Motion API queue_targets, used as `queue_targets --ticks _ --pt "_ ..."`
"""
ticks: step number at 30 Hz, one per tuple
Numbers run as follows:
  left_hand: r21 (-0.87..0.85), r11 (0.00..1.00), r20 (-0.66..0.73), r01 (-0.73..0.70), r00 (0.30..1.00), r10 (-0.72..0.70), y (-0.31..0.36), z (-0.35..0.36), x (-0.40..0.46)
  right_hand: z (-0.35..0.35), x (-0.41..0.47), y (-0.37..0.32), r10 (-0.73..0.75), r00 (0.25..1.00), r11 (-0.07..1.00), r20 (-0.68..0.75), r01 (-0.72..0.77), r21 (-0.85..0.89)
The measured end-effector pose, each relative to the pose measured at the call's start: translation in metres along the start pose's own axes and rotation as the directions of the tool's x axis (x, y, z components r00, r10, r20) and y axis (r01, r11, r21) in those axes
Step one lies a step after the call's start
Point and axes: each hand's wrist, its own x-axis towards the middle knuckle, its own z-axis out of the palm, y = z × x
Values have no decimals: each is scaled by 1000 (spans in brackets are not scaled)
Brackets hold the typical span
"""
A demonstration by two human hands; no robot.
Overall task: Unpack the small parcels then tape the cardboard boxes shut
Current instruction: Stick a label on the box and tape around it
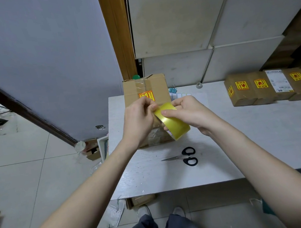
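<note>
Both hands cover the near top of the cardboard box (145, 87); its lower front barely shows under the tape roll (172, 119). Tape's loose end hidden under left hand (139, 119) fingertips. Sticker print on box unreadable. Row of small parcels (276, 85) cut off at right edge, labels too small. Counter (254, 138) runs off right.

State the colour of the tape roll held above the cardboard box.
Glossy yellow; the tape roll shows best in the head view.
</note>
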Motion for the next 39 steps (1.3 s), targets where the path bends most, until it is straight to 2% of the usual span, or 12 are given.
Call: queue_targets --ticks 3,7,10,12,16,19,23,26,28,30,35,39 --pt "-23 996 3 88 996 -88 -1 -7 12 3 -4 -2 -66 998 991 13 67 -120" --pt "-235 936 -23 263 961 -276 -8 -23 30 11 -20 9 -201 975 949 94 217 -227" --pt "-223 934 -67 279 951 -301 -16 -37 39 10 -31 26 -267 952 875 151 305 -377" --pt "-239 944 -74 230 965 -254 -15 -46 38 6 -34 36 -274 946 858 175 323 -399" --pt "-386 919 117 80 992 -38 14 -55 26 -1 -30 58 -264 956 840 125 292 -457" --pt "-324 945 212 -45 970 119 45 -58 19 -1 -26 67 -210 969 829 131 248 -502" --pt "-108 959 378 -263 881 285 74 -64 15 -4 -21 67 -257 966 885 -7 233 -403" --pt "-36 932 469 -361 817 335 81 -76 19 -12 -13 62 -264 941 950 -212 216 -224" --pt "13 906 507 -423 783 359 81 -84 21 -20 -9 53 -230 938 973 -259 228 -37" --pt "28 901 521 -433 776 357 79 -90 22 -26 -8 43 -193 958 973 -211 215 88" --pt "29 927 553 -374 779 296 71 -91 19 -10 -4 33 -192 980 981 49 191 21" --pt "-83 981 622 -176 760 189 59 -91 14 11 -4 41 -83 983 996 162 78 38"
